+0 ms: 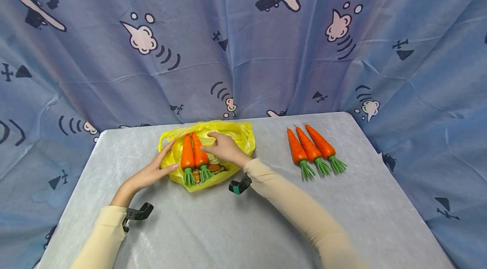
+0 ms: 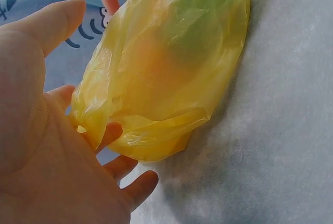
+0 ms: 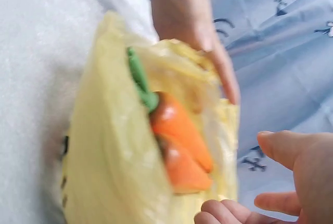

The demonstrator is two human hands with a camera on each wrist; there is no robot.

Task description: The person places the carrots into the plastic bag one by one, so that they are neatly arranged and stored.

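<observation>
A yellow plastic bag (image 1: pixel 243 140) lies with its mouth spread wide near the far edge of the table. Two carrots with green tops, a left carrot (image 1: pixel 187 155) and a right carrot (image 1: pixel 200 155), lie side by side in it. My left hand (image 1: pixel 149 173) is at the bag's left side, thumb and fingers apart; in the left wrist view its fingertips touch the plastic. Over the right part of the bag reaches my right hand (image 1: pixel 227 149), its fingers loosely bent beside the right carrot. The right wrist view shows this hand with nothing between thumb and fingers.
Three more carrots (image 1: pixel 311 147) lie in a slanted row on the table to the right of the bag, green tops toward me. The grey-white table (image 1: pixel 213 226) ends at a blue curtain (image 1: pixel 243 40) printed with planes. Small orange and dark patches (image 1: pixel 216 168) show beneath the bagged carrots.
</observation>
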